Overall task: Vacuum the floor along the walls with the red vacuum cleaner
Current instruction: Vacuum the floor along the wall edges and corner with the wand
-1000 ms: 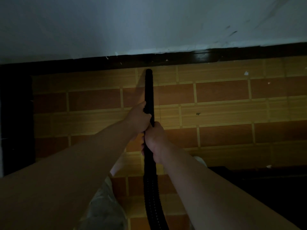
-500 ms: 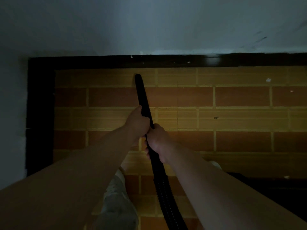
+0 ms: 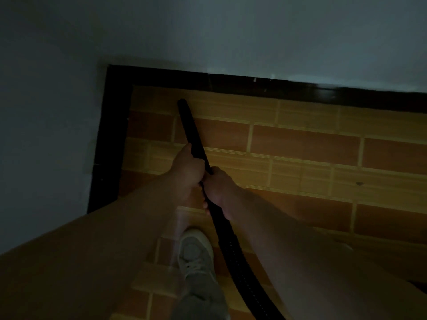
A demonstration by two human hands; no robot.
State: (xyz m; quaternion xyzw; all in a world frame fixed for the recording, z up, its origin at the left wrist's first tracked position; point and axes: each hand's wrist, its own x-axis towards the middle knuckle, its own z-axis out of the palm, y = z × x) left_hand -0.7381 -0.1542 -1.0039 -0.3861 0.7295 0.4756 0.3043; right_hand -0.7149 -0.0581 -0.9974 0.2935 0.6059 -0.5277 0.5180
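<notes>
Room: pale grey painted walls [image 3: 231, 31] meet in a corner at the far left, in dim light.
Underfoot: orange and brown brick-pattern tile floor [image 3: 300, 146].
Edge: glossy black skirting strip [image 3: 161, 76] runs along both walls.
Tool: the red body is out of sight. Only its long black tube and ribbed hose [image 3: 191, 128] shows, with the tip on the tiles near the far-left corner, just short of the skirting and angled to reach the edge.
Forward grip: left hand [image 3: 187, 167] is wrapped round the tube, steering, I'd say.
Rear grip: right hand [image 3: 219, 187] clasps it just behind, touching the left, likely pushing.
Footing: pale grey sneaker [image 3: 195, 250] is planted near, left of the hose.
</notes>
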